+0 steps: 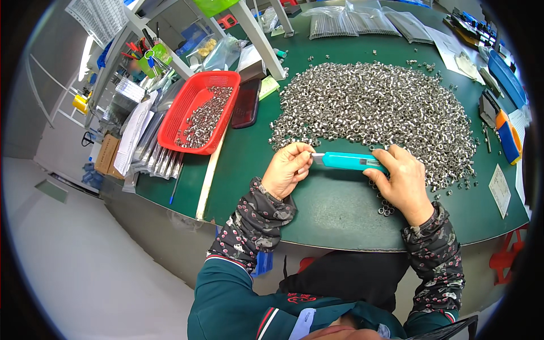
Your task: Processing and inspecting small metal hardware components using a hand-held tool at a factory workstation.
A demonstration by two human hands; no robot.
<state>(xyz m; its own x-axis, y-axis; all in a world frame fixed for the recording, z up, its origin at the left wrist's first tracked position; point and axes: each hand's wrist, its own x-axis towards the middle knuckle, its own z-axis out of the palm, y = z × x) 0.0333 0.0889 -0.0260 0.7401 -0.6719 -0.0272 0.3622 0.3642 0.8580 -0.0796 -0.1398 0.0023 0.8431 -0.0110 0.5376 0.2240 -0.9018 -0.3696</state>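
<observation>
My right hand grips a teal utility knife, held level above the near edge of the metal pile with its grey blade end pointing left. At that blade end, the fingertips of my left hand are pinched together. Whatever they hold, if anything, is too small to tell. Just beyond both hands spreads a wide heap of small shiny metal rings on the green table. A few loose rings lie below my right hand.
At left, a red plastic basket holds more rings, with a dark phone and a pale wooden strip beside it. Bagged parts lie along the far edge. At right are an orange and blue tool and a blue tray.
</observation>
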